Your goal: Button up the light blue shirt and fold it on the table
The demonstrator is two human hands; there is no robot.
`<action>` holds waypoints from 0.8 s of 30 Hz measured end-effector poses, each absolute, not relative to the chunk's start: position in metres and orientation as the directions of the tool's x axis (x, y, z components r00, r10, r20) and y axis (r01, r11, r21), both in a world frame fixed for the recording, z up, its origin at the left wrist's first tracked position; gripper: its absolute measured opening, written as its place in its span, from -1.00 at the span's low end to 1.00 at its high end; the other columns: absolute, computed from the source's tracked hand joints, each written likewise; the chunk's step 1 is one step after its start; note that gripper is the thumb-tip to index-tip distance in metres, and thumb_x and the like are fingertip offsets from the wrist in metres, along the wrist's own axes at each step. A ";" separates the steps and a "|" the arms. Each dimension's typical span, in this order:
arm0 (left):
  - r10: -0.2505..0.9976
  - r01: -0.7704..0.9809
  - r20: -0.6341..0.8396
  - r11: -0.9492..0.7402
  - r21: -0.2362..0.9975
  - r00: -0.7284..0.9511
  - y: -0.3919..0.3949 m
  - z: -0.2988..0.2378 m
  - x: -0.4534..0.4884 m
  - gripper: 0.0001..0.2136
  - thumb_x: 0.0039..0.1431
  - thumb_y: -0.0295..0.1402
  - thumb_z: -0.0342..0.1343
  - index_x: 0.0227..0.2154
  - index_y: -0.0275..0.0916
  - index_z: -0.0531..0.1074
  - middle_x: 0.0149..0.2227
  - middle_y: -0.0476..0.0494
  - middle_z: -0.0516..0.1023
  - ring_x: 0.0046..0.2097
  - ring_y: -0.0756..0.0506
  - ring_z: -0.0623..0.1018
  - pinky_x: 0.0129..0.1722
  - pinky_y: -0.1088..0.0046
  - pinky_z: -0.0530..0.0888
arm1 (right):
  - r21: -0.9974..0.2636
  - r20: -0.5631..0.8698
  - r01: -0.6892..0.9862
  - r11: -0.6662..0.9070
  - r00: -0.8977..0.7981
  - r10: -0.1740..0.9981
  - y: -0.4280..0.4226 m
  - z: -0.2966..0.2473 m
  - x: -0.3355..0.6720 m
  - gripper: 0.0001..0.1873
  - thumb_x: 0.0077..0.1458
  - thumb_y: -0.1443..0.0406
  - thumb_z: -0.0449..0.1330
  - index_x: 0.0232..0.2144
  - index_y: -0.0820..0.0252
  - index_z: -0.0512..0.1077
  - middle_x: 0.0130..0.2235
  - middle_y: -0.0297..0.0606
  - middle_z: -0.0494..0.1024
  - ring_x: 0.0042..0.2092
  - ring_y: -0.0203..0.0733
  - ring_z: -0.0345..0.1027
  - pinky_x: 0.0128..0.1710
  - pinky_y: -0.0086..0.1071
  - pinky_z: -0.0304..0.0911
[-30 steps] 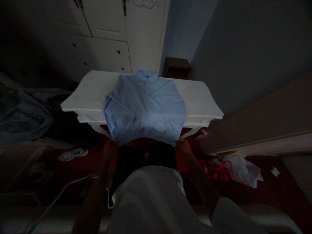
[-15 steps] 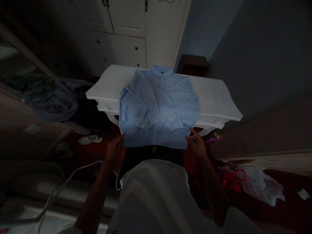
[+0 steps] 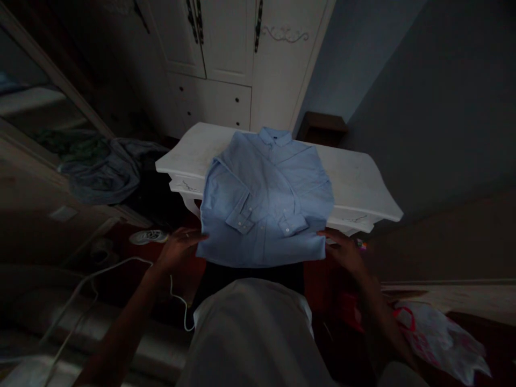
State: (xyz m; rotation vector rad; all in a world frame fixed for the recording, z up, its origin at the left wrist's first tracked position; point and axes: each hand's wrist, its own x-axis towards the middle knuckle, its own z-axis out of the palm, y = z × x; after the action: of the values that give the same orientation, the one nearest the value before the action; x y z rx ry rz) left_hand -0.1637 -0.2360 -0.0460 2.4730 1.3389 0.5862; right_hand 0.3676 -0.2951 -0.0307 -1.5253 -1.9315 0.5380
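A light blue long-sleeved shirt [image 3: 266, 183] lies front up across a white table [image 3: 358, 174], its collar at the far side. Both sleeves are folded inward over the front, cuffs pointing toward me. The lower part of the shirt hangs over the table's near edge toward my lap. My left hand [image 3: 181, 247] is closed at the shirt's left side near the hem, thumb and finger pinching the cloth. At the opposite side edge, my right hand [image 3: 342, 250] grips the fabric in the same way, its fingertips partly behind the shirt.
Behind the table stands a white wardrobe [image 3: 226, 48] with drawers; a brown box-like piece [image 3: 324, 122] is beside it. Grey clothing [image 3: 108, 180] hangs at left above a white shoe [image 3: 148, 237]. A white cable [image 3: 121, 263] runs at lower left. Plastic bags [image 3: 439, 333] lie at right.
The view has tilted up, showing more of the wardrobe. Both hands have shifted outward and a little up the shirt's sides, and the hem looks spread wider and straighter.
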 end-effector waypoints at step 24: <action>0.779 0.567 0.105 -0.534 0.627 0.618 -0.172 0.041 -0.100 -0.55 0.25 -0.12 -0.09 0.07 -0.29 0.34 -0.01 -0.26 0.52 -0.03 -0.22 0.54 -0.01 0.31 0.44 | -0.818 0.156 0.499 0.288 -0.289 0.945 -0.222 0.033 0.336 -0.83 0.15 0.20 0.08 -0.26 0.12 0.40 -0.26 -0.25 0.49 -0.22 -0.16 0.41 -0.23 -0.35 0.35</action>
State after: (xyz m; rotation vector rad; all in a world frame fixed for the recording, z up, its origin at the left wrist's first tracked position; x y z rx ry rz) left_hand -0.1003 -0.1722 0.0409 2.2934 1.0557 0.5089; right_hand 0.3357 -0.2223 0.0331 -1.2910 -1.9058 0.8726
